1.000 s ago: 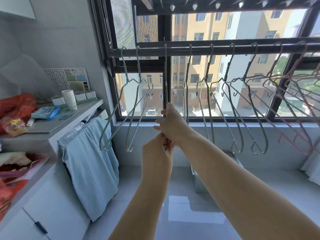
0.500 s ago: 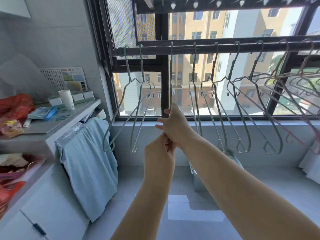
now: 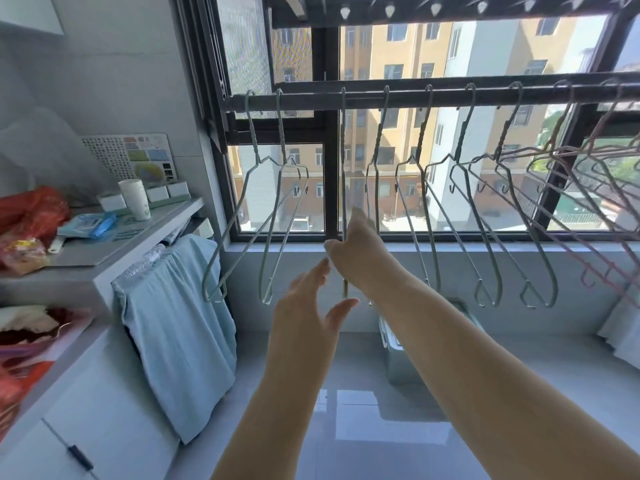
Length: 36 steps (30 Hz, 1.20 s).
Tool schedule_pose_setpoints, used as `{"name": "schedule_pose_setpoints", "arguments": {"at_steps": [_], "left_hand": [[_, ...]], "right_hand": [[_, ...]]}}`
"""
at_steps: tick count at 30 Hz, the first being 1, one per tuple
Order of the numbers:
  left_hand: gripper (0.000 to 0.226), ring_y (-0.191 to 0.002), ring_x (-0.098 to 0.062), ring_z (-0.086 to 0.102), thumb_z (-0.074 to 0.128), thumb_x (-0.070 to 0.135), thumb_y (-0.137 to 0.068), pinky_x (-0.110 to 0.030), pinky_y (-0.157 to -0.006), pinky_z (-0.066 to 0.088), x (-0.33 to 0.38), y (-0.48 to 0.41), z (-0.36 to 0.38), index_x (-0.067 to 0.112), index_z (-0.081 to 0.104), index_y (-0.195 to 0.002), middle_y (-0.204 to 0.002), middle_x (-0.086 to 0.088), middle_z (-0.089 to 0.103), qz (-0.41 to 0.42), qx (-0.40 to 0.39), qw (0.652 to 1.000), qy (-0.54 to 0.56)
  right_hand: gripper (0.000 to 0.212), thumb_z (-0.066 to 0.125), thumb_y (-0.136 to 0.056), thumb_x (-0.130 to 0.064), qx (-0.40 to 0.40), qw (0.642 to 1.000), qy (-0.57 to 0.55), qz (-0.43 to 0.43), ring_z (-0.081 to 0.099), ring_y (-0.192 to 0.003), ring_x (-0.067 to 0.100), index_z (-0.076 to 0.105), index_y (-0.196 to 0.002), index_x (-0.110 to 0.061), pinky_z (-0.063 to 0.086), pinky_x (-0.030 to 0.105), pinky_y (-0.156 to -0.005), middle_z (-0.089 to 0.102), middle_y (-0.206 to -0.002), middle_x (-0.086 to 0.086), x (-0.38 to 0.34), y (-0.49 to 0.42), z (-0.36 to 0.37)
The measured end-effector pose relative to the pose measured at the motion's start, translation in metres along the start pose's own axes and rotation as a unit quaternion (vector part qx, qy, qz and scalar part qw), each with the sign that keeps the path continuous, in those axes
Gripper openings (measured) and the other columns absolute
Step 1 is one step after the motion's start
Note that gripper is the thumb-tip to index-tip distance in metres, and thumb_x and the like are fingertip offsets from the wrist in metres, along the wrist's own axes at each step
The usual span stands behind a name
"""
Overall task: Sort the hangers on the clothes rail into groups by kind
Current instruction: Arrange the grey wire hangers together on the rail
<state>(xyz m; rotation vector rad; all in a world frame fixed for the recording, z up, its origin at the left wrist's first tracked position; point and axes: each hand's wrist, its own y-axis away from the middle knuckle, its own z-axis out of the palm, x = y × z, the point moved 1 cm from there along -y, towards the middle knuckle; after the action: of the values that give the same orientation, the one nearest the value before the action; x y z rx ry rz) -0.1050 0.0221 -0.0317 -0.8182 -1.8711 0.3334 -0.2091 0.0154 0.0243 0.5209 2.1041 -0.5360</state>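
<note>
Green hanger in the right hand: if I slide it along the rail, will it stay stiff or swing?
Probably light: the green hanger is thin wire. It will likely swing, since only its hook rests over the rail. The right hand pinching it low down should steady it.

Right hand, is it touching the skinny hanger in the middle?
Touching. The head view shows the right hand pinching the edge-on hanger, whose wire runs into its grip and out below.
</note>
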Motion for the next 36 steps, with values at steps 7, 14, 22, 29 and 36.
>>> {"name": "schedule_pose_setpoints", "arguments": {"at_steps": [7,14,22,29,36], "left_hand": [[0.045,-0.109,-0.018,0.055,0.068,0.010,-0.077,-0.015,-0.097,0.030,-0.026,-0.008,-0.052,0.001,0.056,-0.118,-0.117,-0.013,0.061,0.027,0.223,0.967,-0.117],[0.030,-0.095,-0.025,0.064,0.053,0.014,-0.089,-0.033,-0.083,0.048,-0.052,-0.009,-0.061,0.010,0.056,-0.119,-0.104,-0.010,0.068,-0.102,0.136,0.979,-0.113],[0.029,-0.063,-0.019,0.059,0.050,0.014,-0.091,-0.016,-0.058,0.030,-0.048,-0.012,-0.053,0.020,0.061,-0.117,-0.072,-0.007,0.067,-0.046,0.144,0.979,-0.140],[0.030,-0.069,-0.022,0.061,0.048,0.014,-0.092,-0.017,-0.059,0.034,-0.035,-0.012,-0.043,0.022,0.059,-0.119,-0.077,-0.002,0.069,-0.015,0.137,0.982,-0.125],[0.032,-0.063,-0.017,0.058,0.048,0.015,-0.092,-0.020,-0.062,0.035,-0.031,-0.011,-0.036,0.025,0.057,-0.120,-0.073,0.000,0.067,0.004,0.123,0.984,-0.132]], "right_hand": [[0.051,0.045,-0.093,-0.014,-0.064,0.992,-0.005,-0.111,0.043,-0.113,0.021,0.024,-0.140,-0.009,0.048,0.028,-0.079,0.033,-0.142,0.010,-0.047,0.017,0.019],[0.036,0.044,-0.090,-0.006,-0.149,0.986,-0.076,0.001,0.051,-0.068,0.017,0.041,-0.123,0.008,0.050,0.026,-0.061,0.046,-0.074,0.003,-0.050,-0.004,0.072],[0.046,0.050,-0.087,0.010,-0.135,0.941,-0.309,0.037,0.060,-0.074,0.021,0.036,-0.130,-0.001,0.055,0.038,-0.084,0.055,-0.081,0.008,-0.047,-0.008,0.075],[0.060,0.049,-0.085,0.015,-0.107,0.929,-0.352,0.040,0.059,-0.069,0.016,0.033,-0.138,-0.007,0.053,0.038,-0.089,0.053,-0.081,0.006,-0.040,-0.010,0.063],[0.064,0.048,-0.084,0.016,-0.095,0.918,-0.381,0.048,0.058,-0.067,0.015,0.028,-0.142,-0.005,0.053,0.035,-0.082,0.052,-0.080,0.007,-0.034,-0.008,0.055]]}}
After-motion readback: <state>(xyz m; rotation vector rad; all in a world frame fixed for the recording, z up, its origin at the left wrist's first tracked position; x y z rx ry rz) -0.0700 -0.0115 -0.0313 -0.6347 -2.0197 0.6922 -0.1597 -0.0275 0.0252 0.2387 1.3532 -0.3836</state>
